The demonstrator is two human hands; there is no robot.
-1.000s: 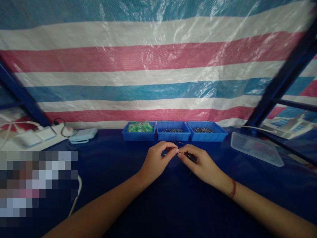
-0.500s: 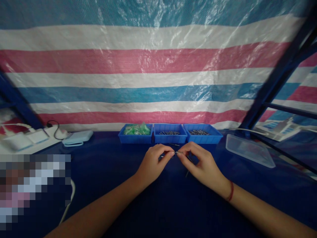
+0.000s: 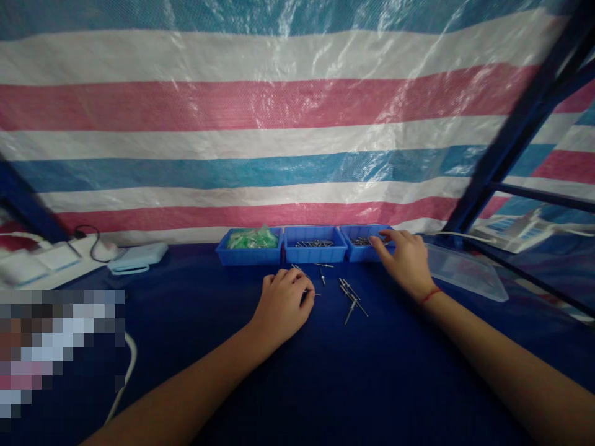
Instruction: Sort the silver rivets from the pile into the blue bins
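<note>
My left hand [image 3: 284,303] rests low over the blue table with its fingers curled; a thin metal pin pokes out by the fingertips, and whether it is gripped is hidden. My right hand [image 3: 404,257] reaches over the right blue bin [image 3: 367,253], thumb and forefinger apart, nothing seen between them. That bin holds metal rivets. More rivets lie in the middle blue bin [image 3: 315,254]. Between my hands, several loose rivets [image 3: 352,300] are scattered on the table, and a few others lie just in front of the middle bin.
The left blue bin [image 3: 250,257] holds green plastic bags. A clear plastic lid [image 3: 469,272] lies at the right. At the left are a light blue case [image 3: 138,257], a white power strip [image 3: 79,263] and a white cable [image 3: 130,356]. Striped sheeting hangs behind.
My hands have moved apart from a pinch on a small metal piece. The right went up and right to the right bin, its fingers opening; the left curled lower. Rivets between them now show.
</note>
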